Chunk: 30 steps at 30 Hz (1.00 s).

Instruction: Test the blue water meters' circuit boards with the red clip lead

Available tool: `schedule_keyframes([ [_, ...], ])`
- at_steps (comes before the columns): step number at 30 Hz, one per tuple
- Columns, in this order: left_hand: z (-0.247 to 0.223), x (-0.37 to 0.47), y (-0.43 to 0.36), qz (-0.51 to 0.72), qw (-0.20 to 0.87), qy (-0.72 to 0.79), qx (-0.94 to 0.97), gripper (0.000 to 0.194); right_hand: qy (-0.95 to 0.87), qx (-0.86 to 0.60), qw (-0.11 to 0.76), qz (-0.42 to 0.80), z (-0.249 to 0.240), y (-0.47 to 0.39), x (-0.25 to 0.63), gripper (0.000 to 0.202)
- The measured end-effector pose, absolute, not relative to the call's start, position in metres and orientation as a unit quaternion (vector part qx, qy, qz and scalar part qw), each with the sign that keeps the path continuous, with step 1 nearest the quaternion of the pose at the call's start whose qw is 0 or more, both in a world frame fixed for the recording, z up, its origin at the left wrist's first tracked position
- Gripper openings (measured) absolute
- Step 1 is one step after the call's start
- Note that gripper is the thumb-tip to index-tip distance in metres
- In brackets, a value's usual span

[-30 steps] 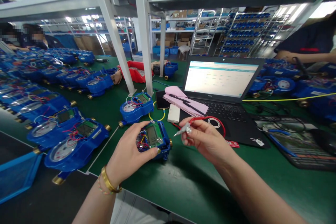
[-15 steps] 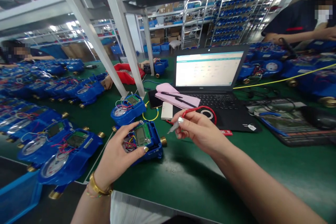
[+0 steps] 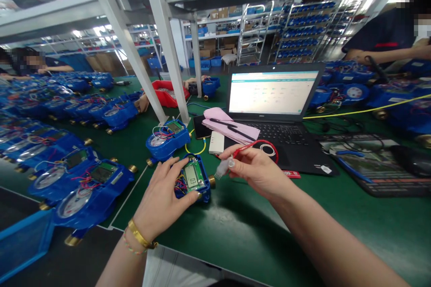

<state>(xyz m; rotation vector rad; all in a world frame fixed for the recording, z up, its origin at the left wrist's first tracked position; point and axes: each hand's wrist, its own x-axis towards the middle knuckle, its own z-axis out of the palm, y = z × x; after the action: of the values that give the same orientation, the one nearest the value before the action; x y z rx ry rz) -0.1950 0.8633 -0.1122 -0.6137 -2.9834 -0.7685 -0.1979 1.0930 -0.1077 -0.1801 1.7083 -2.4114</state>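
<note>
A blue water meter (image 3: 206, 196) with a brass pipe end lies on the green bench, its green circuit board and small grey display (image 3: 191, 176) facing up. My left hand (image 3: 168, 190) grips it, thumb at the near edge of the board and fingers across the far side. The palm hides most of the meter's dial end and part of its coloured wires. In a pinch of thumb and fingers, my right hand (image 3: 252, 168) holds a whitish pin connector (image 3: 222, 168) on a red cable (image 3: 259, 142). Its thin metal pins point down-left, just right of the meter and apart from the board.
A second open meter (image 3: 168, 140) stands just behind. Beyond my right hand are a laptop (image 3: 274, 94), pink papers with pens (image 3: 232, 128) and a white box (image 3: 216, 142). Many meters (image 3: 90, 188) line the left. Metal posts (image 3: 168, 45) rise ahead; co-workers sit at both sides.
The meter's board now lies flatter under my left hand, with the display more fully in sight. My right hand has turned the connector so its row of pins shows. The view has shifted slightly.
</note>
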Motion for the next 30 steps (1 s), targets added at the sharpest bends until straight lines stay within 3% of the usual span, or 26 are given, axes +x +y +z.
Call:
schedule_keyframes([
  [13,-0.118,-0.192,0.866,-0.240,0.040,-0.947,-0.210,0.063,0.564,-0.131,0.072,-0.812,-0.119,1.085,-0.197,0.011],
  [17,-0.118,-0.192,0.865,-0.249,0.031,-0.945,-0.209,0.066,0.599,-0.121,0.071,-0.788,-0.122,1.078,-0.200,0.017],
  [30,-0.125,-0.188,0.866,-0.252,0.072,-0.941,-0.215,0.066,0.787,-0.284,-0.038,-0.547,-0.118,1.051,-0.207,0.007],
])
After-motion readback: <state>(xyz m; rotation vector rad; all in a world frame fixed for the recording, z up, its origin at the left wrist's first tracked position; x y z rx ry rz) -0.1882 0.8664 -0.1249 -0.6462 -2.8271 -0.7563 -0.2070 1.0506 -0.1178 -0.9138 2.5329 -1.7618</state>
